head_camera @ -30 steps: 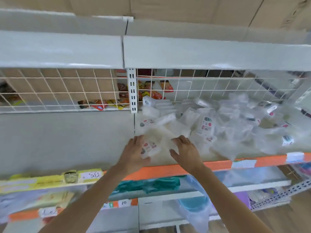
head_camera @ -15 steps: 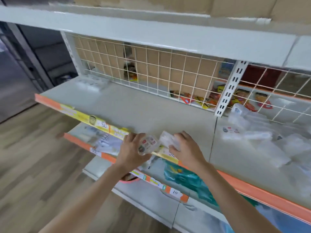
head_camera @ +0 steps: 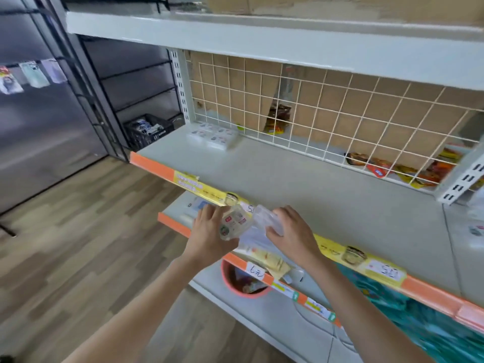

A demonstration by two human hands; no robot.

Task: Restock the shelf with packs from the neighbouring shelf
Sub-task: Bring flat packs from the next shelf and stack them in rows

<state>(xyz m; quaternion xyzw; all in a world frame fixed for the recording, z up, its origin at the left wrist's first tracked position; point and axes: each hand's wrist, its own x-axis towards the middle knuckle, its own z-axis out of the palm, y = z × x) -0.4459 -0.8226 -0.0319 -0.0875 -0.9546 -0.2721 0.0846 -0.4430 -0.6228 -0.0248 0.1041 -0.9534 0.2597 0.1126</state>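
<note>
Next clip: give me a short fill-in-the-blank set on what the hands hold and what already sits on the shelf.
1. The left hand holds a clear pack with a ____ label.
2. The right hand holds a ____ pack.
3. The packs already placed lie at the shelf's back ____ corner.
4. Behind the shelf stands a white wire ____.

Missing words: printed; clear; left; grid

We could not read the label on the pack (head_camera: pixel 233 223) our left hand (head_camera: pixel 209 233) gripped; its lower edge was hidden behind our thumb. The clear pack (head_camera: pixel 269 220) in our right hand (head_camera: pixel 294 235) was partly covered by our fingers. Far beyond our left hand, the stacked packs (head_camera: pixel 212 136) were too blurred to count. Far to the right of our right hand, the neighbouring shelf (head_camera: pixel 466 242) was cut off by the frame edge.
</note>
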